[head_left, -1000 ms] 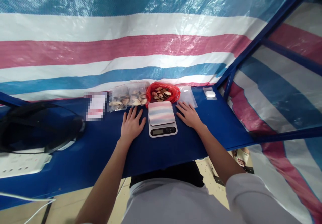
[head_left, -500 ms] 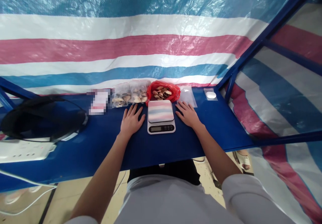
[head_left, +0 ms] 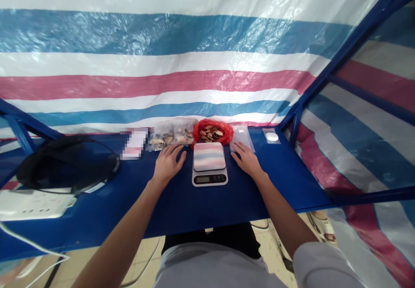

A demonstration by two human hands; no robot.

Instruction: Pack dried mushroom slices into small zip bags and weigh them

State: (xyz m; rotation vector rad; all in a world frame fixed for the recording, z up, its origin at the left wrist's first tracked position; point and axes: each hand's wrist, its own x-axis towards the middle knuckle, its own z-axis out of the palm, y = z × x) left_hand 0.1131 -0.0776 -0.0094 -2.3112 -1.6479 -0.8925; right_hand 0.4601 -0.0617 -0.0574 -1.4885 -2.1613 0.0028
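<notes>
A white digital kitchen scale [head_left: 210, 163] lies on the blue table [head_left: 181, 212] between my hands, its pan bare. My left hand [head_left: 168, 163] rests palm down to the left of the scale, fingers stretched out and holding nothing. On its right side, my right hand [head_left: 246, 160] also lies flat with the fingers apart, their tips near an empty clear plastic bag [head_left: 244, 137]. Behind the scale sits an open red bag [head_left: 198, 128] of seashells [head_left: 210, 133]. Two clear bags of shells [head_left: 162, 137] lie just beyond my left fingertips.
A small clear packet with a white round item [head_left: 271, 137] lies at the right. Toward the left are a blurred-out card or phone [head_left: 134, 143], a black strapped headgear [head_left: 68, 162] and a white power strip [head_left: 35, 204]. A striped tarp [head_left: 145, 85] hangs behind.
The whole view has tilted up, so the table and everything on it sit lower in the picture. My left fingers look slightly more drawn in; both hands stay beside the scale.
</notes>
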